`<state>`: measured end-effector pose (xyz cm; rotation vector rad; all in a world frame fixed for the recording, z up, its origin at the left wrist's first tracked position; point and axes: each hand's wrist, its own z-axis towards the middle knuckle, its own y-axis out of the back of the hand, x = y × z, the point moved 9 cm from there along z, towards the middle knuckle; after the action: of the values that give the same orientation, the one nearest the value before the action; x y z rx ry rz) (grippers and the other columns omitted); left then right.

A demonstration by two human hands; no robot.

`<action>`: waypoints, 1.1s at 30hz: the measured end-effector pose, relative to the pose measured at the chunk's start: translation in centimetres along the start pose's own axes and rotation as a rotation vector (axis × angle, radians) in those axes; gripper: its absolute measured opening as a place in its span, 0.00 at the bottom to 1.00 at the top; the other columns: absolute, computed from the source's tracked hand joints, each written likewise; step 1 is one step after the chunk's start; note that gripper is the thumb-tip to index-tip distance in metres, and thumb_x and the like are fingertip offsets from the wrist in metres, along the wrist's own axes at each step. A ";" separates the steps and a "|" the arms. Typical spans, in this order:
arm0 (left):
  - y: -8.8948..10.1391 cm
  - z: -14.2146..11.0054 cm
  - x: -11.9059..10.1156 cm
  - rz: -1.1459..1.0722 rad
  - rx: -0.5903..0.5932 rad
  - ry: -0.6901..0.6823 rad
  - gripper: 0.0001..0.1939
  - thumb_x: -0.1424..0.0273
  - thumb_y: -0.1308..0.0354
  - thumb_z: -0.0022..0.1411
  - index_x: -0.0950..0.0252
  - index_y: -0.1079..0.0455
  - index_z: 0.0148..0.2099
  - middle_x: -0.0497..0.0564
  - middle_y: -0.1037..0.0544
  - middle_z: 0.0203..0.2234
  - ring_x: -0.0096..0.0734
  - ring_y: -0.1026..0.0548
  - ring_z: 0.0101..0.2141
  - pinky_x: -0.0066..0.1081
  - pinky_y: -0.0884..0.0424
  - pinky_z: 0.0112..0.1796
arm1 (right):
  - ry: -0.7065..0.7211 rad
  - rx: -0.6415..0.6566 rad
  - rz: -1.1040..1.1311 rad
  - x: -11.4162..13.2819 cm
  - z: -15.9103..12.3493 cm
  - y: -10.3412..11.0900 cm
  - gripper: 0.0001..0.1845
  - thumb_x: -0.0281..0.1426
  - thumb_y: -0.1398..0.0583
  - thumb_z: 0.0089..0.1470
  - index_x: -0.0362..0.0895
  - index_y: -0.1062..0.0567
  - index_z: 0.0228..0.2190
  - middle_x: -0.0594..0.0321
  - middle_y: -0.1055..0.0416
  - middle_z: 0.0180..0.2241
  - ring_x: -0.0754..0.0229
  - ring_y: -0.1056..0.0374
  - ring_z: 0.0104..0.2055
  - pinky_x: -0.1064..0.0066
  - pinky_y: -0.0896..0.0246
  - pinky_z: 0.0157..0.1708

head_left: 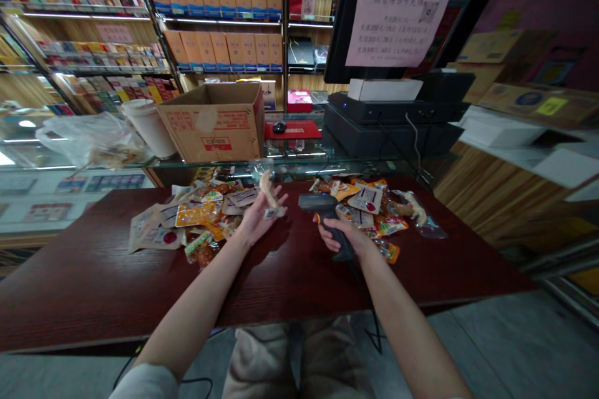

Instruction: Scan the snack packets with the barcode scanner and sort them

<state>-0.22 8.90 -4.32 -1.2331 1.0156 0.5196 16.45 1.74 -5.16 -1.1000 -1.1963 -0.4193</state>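
Observation:
In my left hand [256, 215], palm turned up, lies a clear vacuum pack with a pale chicken foot [267, 190] inside, held by the thumb and fingers. My right hand [344, 234] is wrapped round the grip of a dark barcode scanner [322, 204], its head pointing left toward the pack. Left of my left hand spreads a pile of packaged snacks [199, 212] in orange, white and clear wrappers. Beyond and right of the scanner is a second pile of snack packs [369, 199], with another pale clear pack [416, 209] at its right end.
Everything lies on a dark red wooden table [281, 287]. Behind it, a glass counter holds an open cardboard box [215, 128], a white cup [148, 128], a plastic bag [93, 137], a mouse [279, 127] and a cash drawer [388, 131] below a monitor. The scanner's cable hangs over the table's front edge.

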 end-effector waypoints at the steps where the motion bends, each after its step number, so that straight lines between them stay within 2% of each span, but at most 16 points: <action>1: 0.3 0.1 -0.3 0.001 -0.023 -0.038 0.24 0.56 0.50 0.69 0.53 0.39 0.64 0.53 0.39 0.67 0.44 0.34 0.62 0.44 0.29 0.53 | -0.027 0.016 -0.009 -0.3 0.0 -0.2 0.20 0.41 0.34 0.51 0.42 0.31 0.40 0.75 0.38 0.19 0.73 0.49 0.12 0.79 0.54 0.12; 6: 1.2 0.3 -1.2 0.096 -0.097 -0.137 0.27 0.50 0.48 0.67 0.46 0.43 0.66 0.51 0.38 0.67 0.44 0.34 0.62 0.44 0.28 0.52 | -0.083 0.033 -0.030 -1.1 0.1 -0.7 0.21 0.41 0.33 0.51 0.42 0.30 0.41 0.75 0.38 0.19 0.73 0.48 0.12 0.79 0.51 0.12; 10: 1.2 0.4 -1.2 0.070 -0.072 -0.163 0.30 0.50 0.45 0.65 0.44 0.45 0.67 0.50 0.42 0.69 0.45 0.34 0.62 0.46 0.30 0.53 | -0.082 0.030 -0.059 -1.5 0.4 -0.7 0.21 0.42 0.32 0.50 0.42 0.30 0.40 0.75 0.38 0.19 0.73 0.47 0.12 0.79 0.50 0.12; 15: 1.3 0.8 -0.2 0.034 -0.044 -0.135 0.35 0.50 0.44 0.64 0.51 0.47 0.69 0.59 0.37 0.66 0.49 0.36 0.64 0.49 0.32 0.55 | -0.101 0.035 -0.070 -1.8 0.4 -0.9 0.19 0.42 0.33 0.50 0.42 0.31 0.36 0.75 0.38 0.19 0.73 0.47 0.12 0.79 0.49 0.12; 19: 1.8 1.1 -0.1 0.145 -0.081 -0.166 0.35 0.50 0.46 0.64 0.53 0.49 0.69 0.59 0.39 0.66 0.48 0.30 0.59 0.48 0.30 0.53 | -0.115 0.043 -0.067 -1.7 0.1 -1.2 0.18 0.41 0.33 0.51 0.42 0.31 0.36 0.75 0.37 0.20 0.73 0.46 0.13 0.79 0.49 0.13; 21: 2.5 1.2 -0.7 0.296 -0.152 -0.197 0.32 0.52 0.48 0.66 0.53 0.50 0.68 0.60 0.38 0.66 0.45 0.24 0.53 0.47 0.28 0.50 | -0.099 0.040 -0.058 -1.5 0.1 -1.2 0.19 0.41 0.33 0.51 0.42 0.31 0.37 0.75 0.37 0.19 0.73 0.47 0.13 0.79 0.49 0.13; 24: 4.3 1.1 -2.1 0.676 -0.323 -0.165 0.26 0.59 0.53 0.69 0.59 0.48 0.66 0.64 0.29 0.59 0.45 0.20 0.46 0.44 0.26 0.46 | -0.050 0.008 -0.052 -0.8 0.0 -0.6 0.20 0.41 0.33 0.51 0.43 0.31 0.39 0.75 0.38 0.19 0.73 0.47 0.12 0.79 0.50 0.12; 28: 6.7 0.5 -4.9 1.301 -0.537 -0.018 0.22 0.65 0.55 0.70 0.68 0.43 0.62 0.72 0.22 0.47 0.55 0.21 0.46 0.47 0.29 0.46 | 0.044 -0.118 -0.059 1.0 -0.2 1.1 0.21 0.41 0.33 0.50 0.43 0.31 0.40 0.75 0.38 0.19 0.72 0.48 0.12 0.78 0.51 0.12; 30: 7.2 0.3 -6.2 1.552 -0.579 0.042 0.23 0.64 0.56 0.69 0.72 0.41 0.60 0.74 0.22 0.45 0.59 0.21 0.47 0.49 0.30 0.46 | 0.092 -0.221 -0.073 2.5 -0.7 2.5 0.21 0.41 0.33 0.49 0.43 0.31 0.39 0.75 0.38 0.19 0.72 0.48 0.12 0.78 0.51 0.12; 33: 7.1 0.6 -7.5 1.775 -0.548 0.085 0.23 0.62 0.56 0.69 0.73 0.37 0.57 0.75 0.22 0.43 0.59 0.22 0.47 0.47 0.29 0.45 | 0.147 -0.384 -0.104 5.3 -2.2 5.1 0.20 0.41 0.32 0.47 0.44 0.32 0.36 0.74 0.37 0.18 0.71 0.46 0.13 0.77 0.50 0.12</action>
<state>-9.38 12.92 -1.61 -0.4454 1.9696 2.2003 23.46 3.60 -2.66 -1.3112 -1.0697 -0.8220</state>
